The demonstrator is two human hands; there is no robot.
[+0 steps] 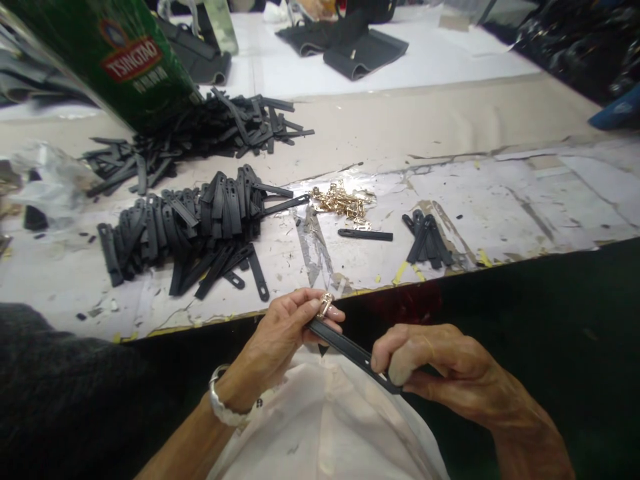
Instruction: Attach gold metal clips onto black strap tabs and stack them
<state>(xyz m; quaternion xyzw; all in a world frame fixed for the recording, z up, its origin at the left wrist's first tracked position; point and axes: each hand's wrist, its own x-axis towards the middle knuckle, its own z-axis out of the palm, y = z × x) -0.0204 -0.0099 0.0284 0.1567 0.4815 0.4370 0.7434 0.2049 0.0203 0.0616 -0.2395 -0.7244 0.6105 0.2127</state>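
Observation:
Between my hands, just off the table's front edge, is a black strap (345,344) with slots near its right end. My left hand (290,323) pinches the strap's left end together with a small gold buckle (325,305) at the fingertips. Thumb and fingers of my right hand (440,363) close on the strap's slotted right end. Loose gold buckles (343,200) lie in a small heap on the table, and a single black strap (365,235) lies in front of them. A small bunch of straps (428,239) rests to the right.
A large pile of black straps (185,220) covers the table's left side. Behind it are more short black strips (235,123) and a green Tsingtao box (135,63). Clear plastic bags (55,180) lie far left. Dark folded pieces (365,53) lie at the back.

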